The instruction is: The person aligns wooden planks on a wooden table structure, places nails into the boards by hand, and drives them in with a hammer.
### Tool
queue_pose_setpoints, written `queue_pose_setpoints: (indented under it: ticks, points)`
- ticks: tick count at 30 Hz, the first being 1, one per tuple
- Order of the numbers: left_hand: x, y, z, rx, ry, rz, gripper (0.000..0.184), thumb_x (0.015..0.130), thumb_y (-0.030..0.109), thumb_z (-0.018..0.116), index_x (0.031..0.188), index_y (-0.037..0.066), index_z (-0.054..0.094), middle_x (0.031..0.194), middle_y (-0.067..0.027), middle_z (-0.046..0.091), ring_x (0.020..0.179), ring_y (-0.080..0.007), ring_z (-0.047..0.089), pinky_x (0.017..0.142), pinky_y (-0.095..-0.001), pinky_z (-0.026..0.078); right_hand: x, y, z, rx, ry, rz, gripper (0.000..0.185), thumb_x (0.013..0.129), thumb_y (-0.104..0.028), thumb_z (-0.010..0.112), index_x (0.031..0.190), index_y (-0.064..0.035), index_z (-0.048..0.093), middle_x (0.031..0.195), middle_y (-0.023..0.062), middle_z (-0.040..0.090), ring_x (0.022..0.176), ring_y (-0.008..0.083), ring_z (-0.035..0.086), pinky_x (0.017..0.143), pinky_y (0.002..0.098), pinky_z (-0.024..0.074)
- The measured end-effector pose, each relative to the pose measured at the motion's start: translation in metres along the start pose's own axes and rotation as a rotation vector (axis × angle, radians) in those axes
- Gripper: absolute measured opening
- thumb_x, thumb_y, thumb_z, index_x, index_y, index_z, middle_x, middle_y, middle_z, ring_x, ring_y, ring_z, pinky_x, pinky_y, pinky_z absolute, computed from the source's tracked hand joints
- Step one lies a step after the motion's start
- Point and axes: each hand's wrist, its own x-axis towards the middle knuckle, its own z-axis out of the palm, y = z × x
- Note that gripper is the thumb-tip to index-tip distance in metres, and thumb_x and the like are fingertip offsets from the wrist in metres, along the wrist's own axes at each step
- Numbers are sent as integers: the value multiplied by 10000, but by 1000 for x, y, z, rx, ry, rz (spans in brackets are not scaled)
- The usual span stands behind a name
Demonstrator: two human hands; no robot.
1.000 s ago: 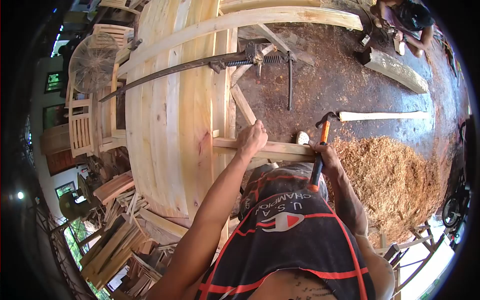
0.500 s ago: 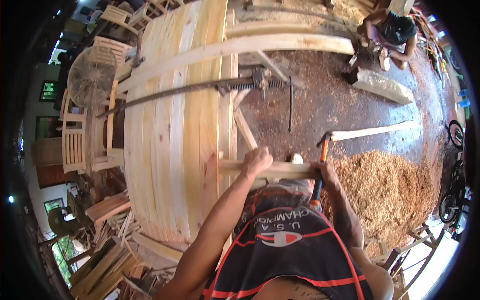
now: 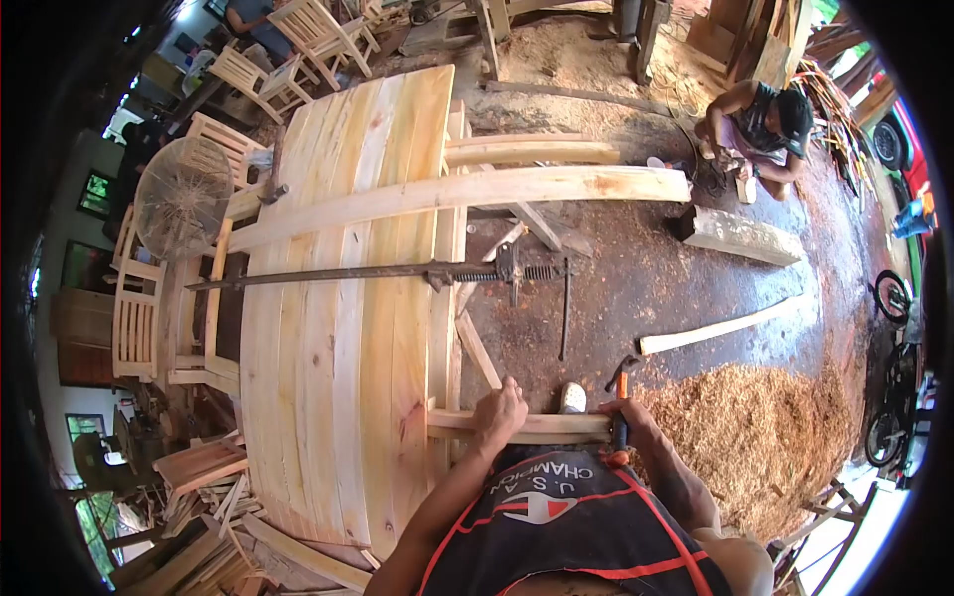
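My left hand (image 3: 500, 409) is closed around a pale wooden bar (image 3: 561, 424) that extends from the edge of a large plank panel (image 3: 328, 397). At the bar's other end, my right hand (image 3: 633, 422) grips a hammer (image 3: 623, 383) with an orange and black handle, its dark head pointing away from me. The hammer's handle crosses the bar's end. A long metal bar clamp (image 3: 397, 270) lies across the panel, with its screw end beyond the edge. Farther back, a long pale board (image 3: 556, 186) also crosses the panel.
Wood shavings (image 3: 745, 437) are heaped on the right, near a loose strip of wood (image 3: 720, 328). A squared timber (image 3: 740, 235) lies before a crouching person (image 3: 760, 134). A wire fan guard (image 3: 186, 197) and wooden chairs (image 3: 139, 318) stand left. Scrap wood (image 3: 189, 556) lies lower left.
My view has tilted up, so the panel, clamp and floor things sit lower in the picture. Both hands keep their grips on the bar and the hammer.
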Motion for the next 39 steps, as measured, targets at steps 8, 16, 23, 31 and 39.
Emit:
queue_pose_setpoints:
  ticks: [8, 16, 23, 31, 39]
  points:
    - [3, 2, 1, 9, 13, -68, 235, 992, 284, 478, 1072, 79, 561, 882, -262, 695, 843, -486, 670, 749, -575, 524, 25, -18, -28, -50, 100, 67, 236, 852, -123, 628, 968, 73, 689, 887, 156, 714, 799, 265, 682, 794, 382, 540]
    - [8, 1, 6, 48, -27, -155, 253, 1003, 316, 460, 1104, 107, 560, 918, -255, 696, 886, -475, 669, 766, -565, 517, 33, -23, -48, 30, 138, 72, 189, 873, -90, 616, 958, 74, 658, 896, 171, 705, 814, 278, 699, 760, 385, 568]
    - [4, 6, 6, 37, -20, -160, 241, 987, 292, 468, 1105, 127, 598, 1007, -247, 693, 969, -459, 656, 834, -546, 512, 15, 6, -47, -126, 222, -129, 161, 829, -97, 719, 767, 50, 709, 740, 88, 698, 642, 149, 651, 564, 326, 506]
    - [-5, 5, 4, 3, 34, -27, 179, 970, 234, 543, 1047, 85, 602, 982, -219, 702, 945, -436, 664, 802, -526, 501, -92, 12, 0, -467, 279, -328, 294, 800, -257, 751, 864, 25, 696, 780, 107, 686, 760, 161, 650, 683, 351, 496]
    - [-4, -5, 8, -41, 92, 83, 155, 965, 213, 556, 1032, 90, 623, 990, -258, 695, 963, -444, 662, 807, -537, 496, -137, 47, 60, -757, 388, -647, 388, 795, -275, 673, 1030, 10, 556, 883, 248, 647, 868, 410, 646, 762, 470, 485]
